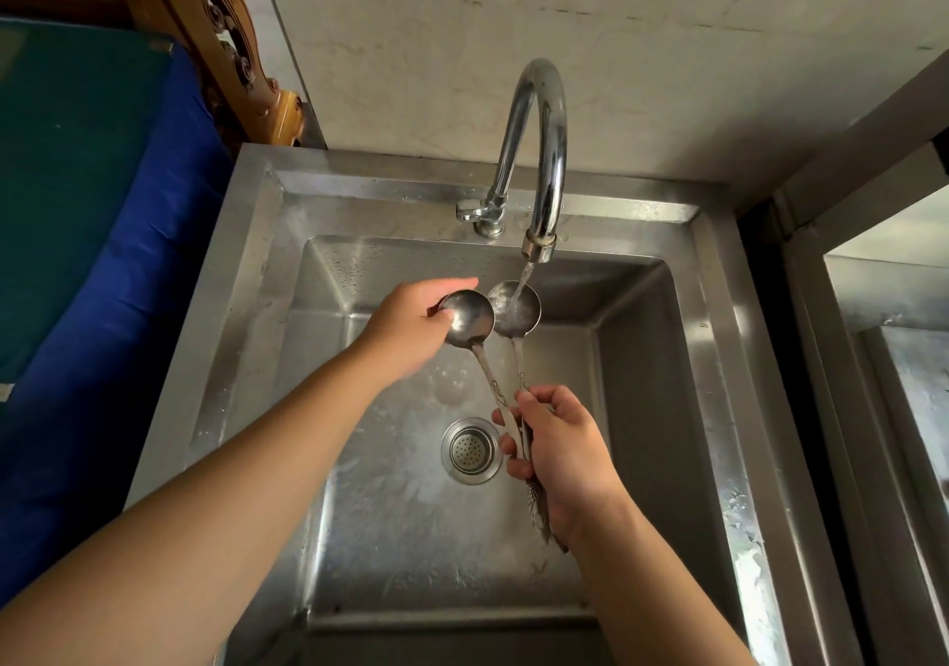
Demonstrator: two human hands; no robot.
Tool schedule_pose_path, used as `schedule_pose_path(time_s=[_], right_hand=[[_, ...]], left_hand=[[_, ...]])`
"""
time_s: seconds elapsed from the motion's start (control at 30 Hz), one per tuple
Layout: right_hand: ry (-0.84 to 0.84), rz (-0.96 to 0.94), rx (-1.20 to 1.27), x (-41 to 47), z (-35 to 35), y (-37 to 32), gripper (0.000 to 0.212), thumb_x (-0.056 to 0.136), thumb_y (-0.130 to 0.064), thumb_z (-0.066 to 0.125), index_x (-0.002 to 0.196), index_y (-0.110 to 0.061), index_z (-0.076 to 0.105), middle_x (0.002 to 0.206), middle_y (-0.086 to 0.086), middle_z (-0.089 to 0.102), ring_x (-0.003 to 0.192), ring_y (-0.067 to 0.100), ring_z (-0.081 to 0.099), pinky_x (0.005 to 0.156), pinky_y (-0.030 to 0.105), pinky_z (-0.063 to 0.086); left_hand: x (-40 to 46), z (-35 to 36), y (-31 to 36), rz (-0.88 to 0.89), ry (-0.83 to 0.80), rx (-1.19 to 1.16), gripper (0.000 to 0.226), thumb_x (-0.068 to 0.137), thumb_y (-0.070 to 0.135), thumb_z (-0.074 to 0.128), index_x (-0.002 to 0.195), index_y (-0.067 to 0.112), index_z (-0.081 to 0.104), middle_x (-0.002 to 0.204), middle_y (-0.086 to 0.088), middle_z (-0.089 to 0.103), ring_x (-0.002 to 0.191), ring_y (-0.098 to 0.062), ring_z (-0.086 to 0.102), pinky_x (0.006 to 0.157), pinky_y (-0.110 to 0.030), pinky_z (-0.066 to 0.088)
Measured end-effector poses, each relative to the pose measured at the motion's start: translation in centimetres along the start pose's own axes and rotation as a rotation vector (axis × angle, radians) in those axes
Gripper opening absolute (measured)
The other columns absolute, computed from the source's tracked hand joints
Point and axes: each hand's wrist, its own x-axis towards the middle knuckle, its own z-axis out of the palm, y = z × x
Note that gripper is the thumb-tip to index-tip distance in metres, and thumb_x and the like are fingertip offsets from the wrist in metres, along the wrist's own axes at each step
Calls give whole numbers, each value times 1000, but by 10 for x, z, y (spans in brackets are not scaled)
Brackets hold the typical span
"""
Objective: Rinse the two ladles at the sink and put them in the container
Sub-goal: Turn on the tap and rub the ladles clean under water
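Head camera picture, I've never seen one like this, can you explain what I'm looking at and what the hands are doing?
There is one picture, from a camera worn on a person's head, looking down at their bare hands over a steel sink. The right hand holds two ladles by their handles. Water runs from the tap into the right ladle. The left hand cups the bowl of the left ladle. A drain strainer sits in the basin floor. No container shows.
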Motion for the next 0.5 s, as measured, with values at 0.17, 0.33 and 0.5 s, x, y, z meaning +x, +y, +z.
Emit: schedule_pose_path(time_s=[0.17, 0.33, 0.5], right_hand=[[-34, 10, -59, -4, 3, 2, 10, 100, -15, 51, 103, -9, 59, 78, 11, 78, 49, 16, 56, 37, 23, 39], [-31, 8, -72, -7, 7, 8, 10, 101, -14, 51, 104, -8, 57, 80, 11, 72, 43, 15, 59, 36, 23, 37], [-31, -28, -86, -10, 5, 7, 11, 100, -16, 50, 99, -9, 59, 74, 7, 67, 45, 14, 57, 36, 23, 36]], left_hand=[[-5, -10, 10, -91, 48, -88, 17, 73, 32, 54, 81, 31, 69, 91, 5, 72, 81, -10, 61, 71, -30, 43], [11, -5, 29, -173, 83, 204, 67, 56, 84, 65, 64, 20, 48, 57, 11, 50, 53, -10, 48, 54, -30, 36], [21, 9, 41, -18, -79, 733, 80, 35, 91, 67, 78, 25, 54, 75, 11, 60, 67, -14, 56, 53, -28, 36]])
